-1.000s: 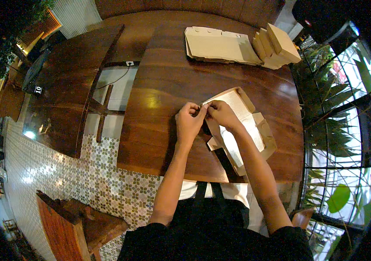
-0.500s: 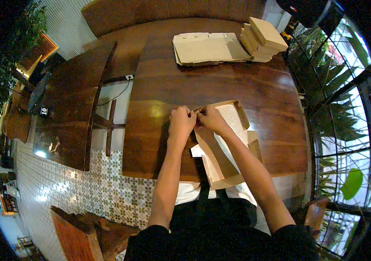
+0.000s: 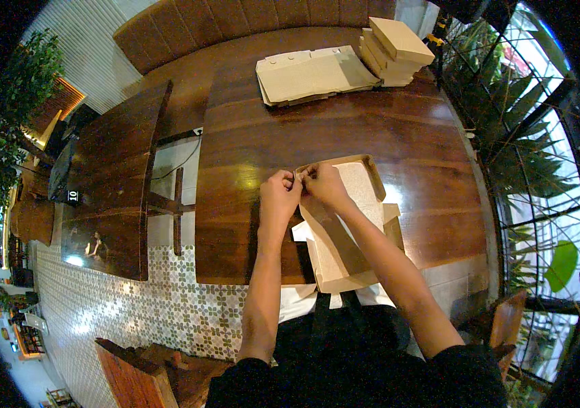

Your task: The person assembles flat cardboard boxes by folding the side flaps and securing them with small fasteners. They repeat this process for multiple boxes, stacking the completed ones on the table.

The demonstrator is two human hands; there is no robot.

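Cardboard box [image 3: 334, 238], thin, plain light brown, folded only in part and lying wide open on the table [image 3: 235, 136] in front of the person's body. Shows pale, faintly mottled inner faces, with a brighter panel on the far right side and a shadowed trough on the left. Bears a raised wall along the far edge and the far right side, a small pale tab [image 3: 300, 232] sticking out on the left, and folded flaps [image 3: 391, 212] standing out on the right. Runs lengthwise from the person toward the far side of the table, long axis leaning a little left at the far end; points its near short edge at the person's waist and overlaps the table's near edge in this view. Gripped at the far left corner by the right hand [image 3: 324, 183], with fingers curled and pinched on the cardboard. Met at the same corner by the left hand [image 3: 279, 194], with fingers bent in toward the thumb; impossible to tell whether closed on the cardboard or only against it. Farther back on the table, a pile of flat cardboard [image 3: 313, 73], just beside a stack of folded boxes [image 3: 398, 51].
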